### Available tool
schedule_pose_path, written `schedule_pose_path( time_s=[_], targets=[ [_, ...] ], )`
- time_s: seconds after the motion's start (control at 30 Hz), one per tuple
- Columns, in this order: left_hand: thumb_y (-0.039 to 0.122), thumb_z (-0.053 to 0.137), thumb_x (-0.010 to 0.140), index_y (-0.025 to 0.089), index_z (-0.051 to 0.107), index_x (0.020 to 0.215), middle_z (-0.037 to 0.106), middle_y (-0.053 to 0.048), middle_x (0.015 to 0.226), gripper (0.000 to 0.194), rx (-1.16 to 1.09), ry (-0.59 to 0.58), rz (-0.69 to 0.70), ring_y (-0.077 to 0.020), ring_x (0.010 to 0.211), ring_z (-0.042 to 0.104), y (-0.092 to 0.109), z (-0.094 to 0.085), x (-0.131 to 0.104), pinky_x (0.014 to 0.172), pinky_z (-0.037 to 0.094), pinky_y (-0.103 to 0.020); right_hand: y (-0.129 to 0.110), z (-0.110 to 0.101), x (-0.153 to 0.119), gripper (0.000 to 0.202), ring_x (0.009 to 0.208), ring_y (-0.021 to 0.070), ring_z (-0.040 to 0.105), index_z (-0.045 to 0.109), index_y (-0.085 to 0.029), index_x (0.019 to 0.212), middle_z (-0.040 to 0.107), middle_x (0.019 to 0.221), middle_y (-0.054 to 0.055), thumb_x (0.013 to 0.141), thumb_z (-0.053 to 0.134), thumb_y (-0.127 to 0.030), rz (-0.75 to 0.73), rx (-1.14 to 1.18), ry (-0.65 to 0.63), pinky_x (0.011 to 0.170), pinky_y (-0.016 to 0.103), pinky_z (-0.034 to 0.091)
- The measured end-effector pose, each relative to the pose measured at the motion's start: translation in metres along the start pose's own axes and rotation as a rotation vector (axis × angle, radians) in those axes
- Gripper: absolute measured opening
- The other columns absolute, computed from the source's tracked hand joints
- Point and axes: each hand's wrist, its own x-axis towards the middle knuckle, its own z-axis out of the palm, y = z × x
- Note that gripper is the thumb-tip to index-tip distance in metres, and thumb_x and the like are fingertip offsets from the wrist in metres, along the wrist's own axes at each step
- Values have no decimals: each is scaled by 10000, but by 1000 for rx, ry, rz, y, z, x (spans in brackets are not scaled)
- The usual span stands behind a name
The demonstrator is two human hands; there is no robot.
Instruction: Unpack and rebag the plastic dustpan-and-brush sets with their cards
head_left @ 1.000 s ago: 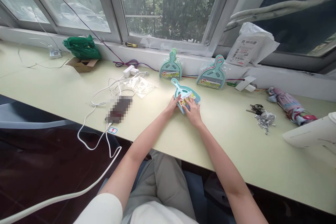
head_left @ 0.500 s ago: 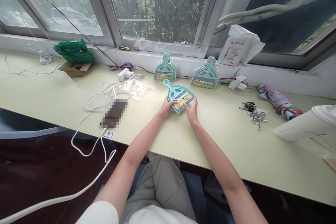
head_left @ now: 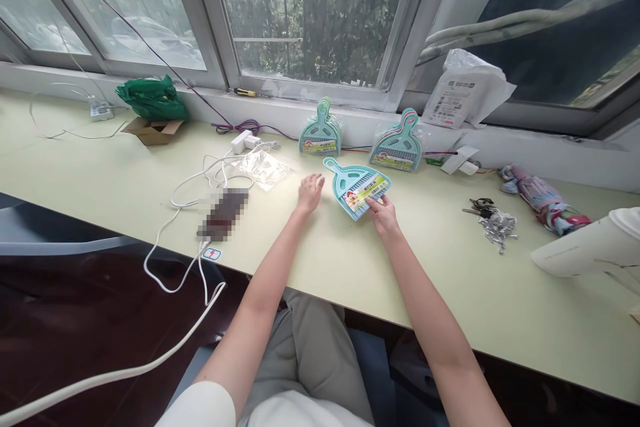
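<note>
A teal mini dustpan-and-brush set point(head_left: 347, 181) with a yellow-green label is tilted above the table, its handle pointing up and left. My right hand point(head_left: 383, 215) pinches its lower right edge, thumb on the label side. To the left of the dustpan, my left hand point(head_left: 310, 193) is off it, fingers apart and nothing in them. Behind, against the wall, lean two stacks of like dustpan sets in clear wrap: one stack point(head_left: 321, 128) at the left, another stack point(head_left: 399, 143) at the right.
Left on the table point(head_left: 280, 233) lie a clear plastic bag point(head_left: 265, 169), white cables, a white charger point(head_left: 244, 141) and a blurred-out dark device point(head_left: 223, 215). Keys point(head_left: 483, 205), a folded umbrella point(head_left: 540, 197) and a white cup point(head_left: 585, 243) are at the right. A green bag point(head_left: 153, 99) stands back left.
My left hand has let go of the dustpan set and moved left. My right hand keeps hold of it and has shifted it slightly right. The view has shifted a little.
</note>
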Motion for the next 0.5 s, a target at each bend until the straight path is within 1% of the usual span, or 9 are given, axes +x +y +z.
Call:
schedule_pose_path(
  time_s=[0.07,0.1,0.13,0.2,0.27,0.33,0.4,0.43,0.5],
  targets=[
    [344,537,851,214,544,1243,301,-108,1512,412,264,133,4,-270,1452,78,-11,-18,6,1158,118,-465,-3,-4,1,454,958,215,679,594,-196,981,701,991,43,583,810,-223,-10,-2,6,870,363,581],
    [315,540,843,203,508,1285,255,-119,1531,457,393,161,-24,-275,1456,31,-16,-26,8,1156,74,-488,-4,-5,2,456,967,213,677,593,-198,985,700,999,42,585,809,-226,-17,3,8,878,359,578],
    [298,537,839,194,486,1306,252,-134,1530,481,494,163,-59,-287,1454,31,-20,-31,10,1150,45,-511,-4,-5,2,461,973,210,676,591,-199,992,699,1008,41,587,809,-228,-23,8,8,885,353,574],
    [282,523,842,197,479,1305,341,-154,1480,473,599,117,-89,-307,1432,143,-25,-35,11,1136,-4,-538,-6,-6,2,469,981,206,674,587,-202,1002,695,1028,40,590,810,-229,-34,13,3,892,344,571],
    [281,499,858,227,517,1249,505,-138,1338,395,608,71,-13,-296,1343,333,-24,-32,10,1138,-13,-518,-6,-6,2,464,985,206,673,587,-205,1001,693,1040,39,595,810,-231,-39,12,-1,892,340,572],
    [280,463,879,243,569,1149,631,-110,1097,292,574,33,92,-270,1188,485,-20,-24,8,1144,44,-473,-6,-6,1,456,986,207,674,589,-207,999,695,1037,36,600,808,-231,-37,12,-1,894,337,573],
    [293,436,893,227,610,1005,645,-102,883,218,558,9,119,-270,1067,540,-16,-16,5,1121,138,-448,-6,-6,1,455,981,206,675,590,-208,1001,699,1023,33,602,807,-230,-30,12,-2,896,339,572],
    [306,439,892,215,614,945,632,-107,835,204,570,6,105,-279,1050,539,-15,-13,4,1103,171,-450,-6,-6,1,458,976,207,677,589,-207,1001,701,1013,32,600,809,-229,-26,9,-3,896,342,572],
    [332,493,863,194,607,916,618,-133,880,186,625,31,60,-311,1101,494,-14,-10,1,1079,196,-475,-6,-6,0,464,961,211,682,588,-206,1003,705,992,31,597,811,-233,-20,-3,-7,889,355,576]
  ],
)
